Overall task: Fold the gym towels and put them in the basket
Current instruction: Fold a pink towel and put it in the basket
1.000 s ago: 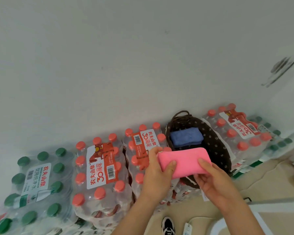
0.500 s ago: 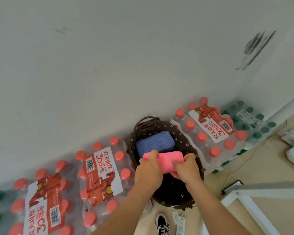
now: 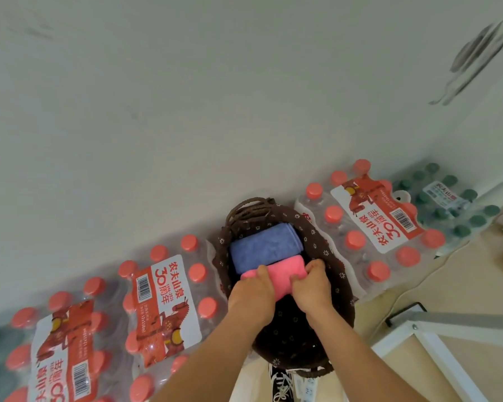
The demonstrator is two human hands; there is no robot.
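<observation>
Pink cloth, folded into a thick pad, is gripped from both ends: the pink towel is pinched at its left end by the left hand and at its right end by the right hand, with the fingers of each curled over its top edge. The towel's middle is seen between the two hands, and its far edge is pressed against the folded blue towel, which lies in the far part of the basket. Both towels are enclosed by the basket's dark, flower-printed lining. Whether the pink towel is resting on the bottom cannot be told. The basket is set close to a pale wall, with a red-capped bottle pack just beside it on the left and another red-capped pack on the right. A green-capped pack is seen farther right, and a black shoe below the basket's near rim.
</observation>
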